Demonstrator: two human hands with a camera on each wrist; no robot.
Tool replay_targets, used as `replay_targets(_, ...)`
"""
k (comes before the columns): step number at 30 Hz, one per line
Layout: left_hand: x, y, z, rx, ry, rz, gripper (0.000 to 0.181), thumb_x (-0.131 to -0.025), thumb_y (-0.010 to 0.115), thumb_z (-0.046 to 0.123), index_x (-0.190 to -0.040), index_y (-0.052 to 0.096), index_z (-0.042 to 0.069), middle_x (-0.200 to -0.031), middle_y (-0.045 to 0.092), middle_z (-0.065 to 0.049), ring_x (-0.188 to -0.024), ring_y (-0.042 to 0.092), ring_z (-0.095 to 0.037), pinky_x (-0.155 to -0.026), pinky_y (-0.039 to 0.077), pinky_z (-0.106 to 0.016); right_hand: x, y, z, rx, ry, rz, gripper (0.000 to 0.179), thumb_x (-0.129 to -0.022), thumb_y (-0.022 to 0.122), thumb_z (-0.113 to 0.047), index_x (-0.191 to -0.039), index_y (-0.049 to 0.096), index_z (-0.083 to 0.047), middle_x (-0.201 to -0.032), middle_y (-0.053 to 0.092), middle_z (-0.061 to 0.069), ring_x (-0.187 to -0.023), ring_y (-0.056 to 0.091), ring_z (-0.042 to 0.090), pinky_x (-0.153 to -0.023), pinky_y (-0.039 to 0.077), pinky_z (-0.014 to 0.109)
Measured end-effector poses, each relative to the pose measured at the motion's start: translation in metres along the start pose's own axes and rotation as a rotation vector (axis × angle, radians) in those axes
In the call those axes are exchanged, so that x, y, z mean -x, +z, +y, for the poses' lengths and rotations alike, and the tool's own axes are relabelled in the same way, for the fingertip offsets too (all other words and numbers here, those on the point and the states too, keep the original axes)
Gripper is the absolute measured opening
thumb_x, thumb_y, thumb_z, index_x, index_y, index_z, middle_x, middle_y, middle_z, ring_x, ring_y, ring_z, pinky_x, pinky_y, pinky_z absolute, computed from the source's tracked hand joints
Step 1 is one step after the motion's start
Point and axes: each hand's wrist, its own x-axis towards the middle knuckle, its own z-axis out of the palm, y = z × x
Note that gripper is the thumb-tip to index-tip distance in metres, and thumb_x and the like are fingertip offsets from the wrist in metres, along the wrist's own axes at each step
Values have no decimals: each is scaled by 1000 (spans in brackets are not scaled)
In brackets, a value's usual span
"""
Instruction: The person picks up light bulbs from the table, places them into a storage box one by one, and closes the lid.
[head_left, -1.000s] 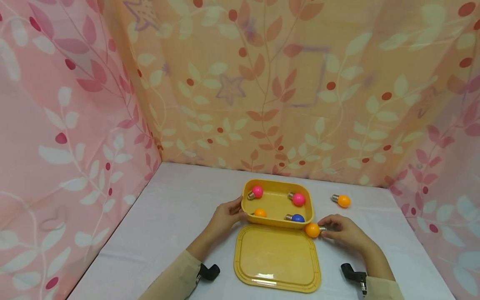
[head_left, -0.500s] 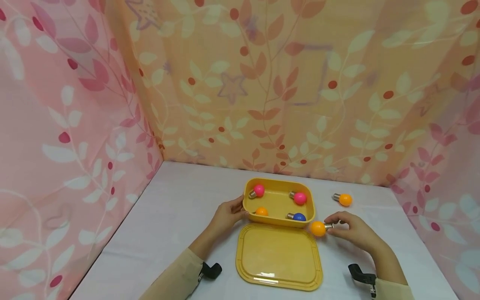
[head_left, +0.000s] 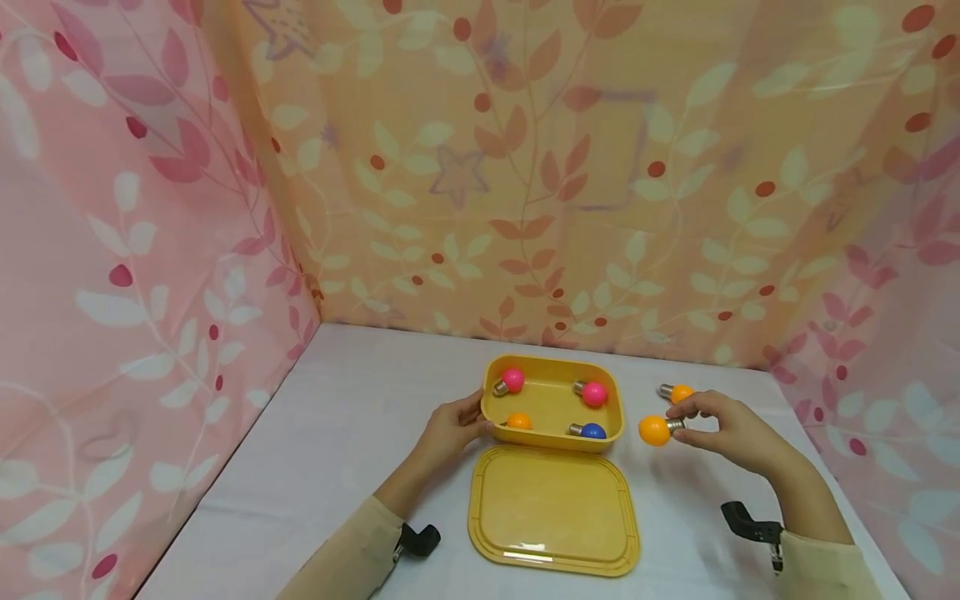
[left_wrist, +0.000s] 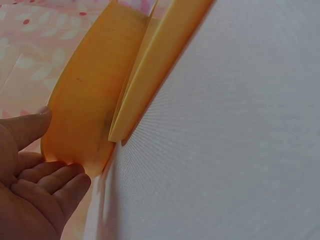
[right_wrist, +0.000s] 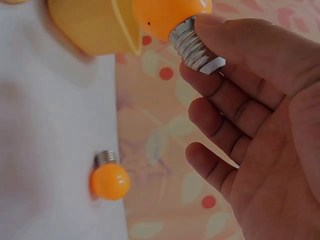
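My right hand (head_left: 738,432) pinches an orange light bulb (head_left: 655,430) by its metal screw base, with thumb and forefinger. Seen from the right wrist, the base (right_wrist: 192,49) lies at the thumb while the other fingers are loosely curled below. A yellow box (head_left: 547,410) stands on the table, my left hand (head_left: 446,433) holding its left end. In the left wrist view, the thumb and fingertips meet the box's wall (left_wrist: 87,95). Inside lie two pink bulbs (head_left: 595,394), one orange bulb (head_left: 519,421) and one blue bulb (head_left: 593,431).
A yellow lid (head_left: 555,510) lies flat in front of the box. Another orange bulb (head_left: 681,393) rests on the white table (head_left: 360,375), right of the box and partly behind my right fingers. Patterned curtains (head_left: 465,208) enclose the back and sides.
My right hand, with the orange bulb, has moved right and away from me, from the box's front right corner to near the loose orange bulb. My left hand has stayed at the box.
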Motion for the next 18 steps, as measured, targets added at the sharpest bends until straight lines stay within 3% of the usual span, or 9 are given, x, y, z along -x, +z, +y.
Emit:
replay_targets(4, 1, -1, 1, 11, 2, -3, 70, -96, 74, 18, -156, 41, 6, -156, 48, -15, -137, 55, -26, -101, 53, -24, -15, -12, -12, -1, -47, -2, 23, -88, 81, -40, -108, 73, -32, -111, 70, -10, -102, 56, 13, -89, 50, 31)
replay_targets(8, 1, -1, 0, 19, 5, -11, 71, -96, 74, 17, -156, 41, 6, -156, 47, -15, -138, 55, -26, -101, 52, -23, -32, -18, -22, -18, -37, -39, 26, -88, 81, -41, -110, 74, -28, -108, 70, -7, -104, 56, 20, -91, 51, 40)
replay_targets(12, 0, -1, -1, 20, 10, -9, 71, -95, 75, 17, -156, 41, 6, -156, 47, -14, -138, 55, -26, -101, 52, -24, -54, -20, -33, -49, -32, -78, 27, -88, 82, -37, -111, 75, -23, -108, 70, -5, -107, 57, 26, -95, 50, 49)
replay_targets(18, 1, -1, -1, 24, 15, -8, 71, -95, 75, 18, -156, 42, 7, -156, 47, -14, -138, 54, -27, -102, 52, -24, -85, -17, -51, -25, -52, -93, 26, -87, 84, -29, -110, 75, -24, -111, 70, -4, -108, 57, 24, -99, 48, 51)
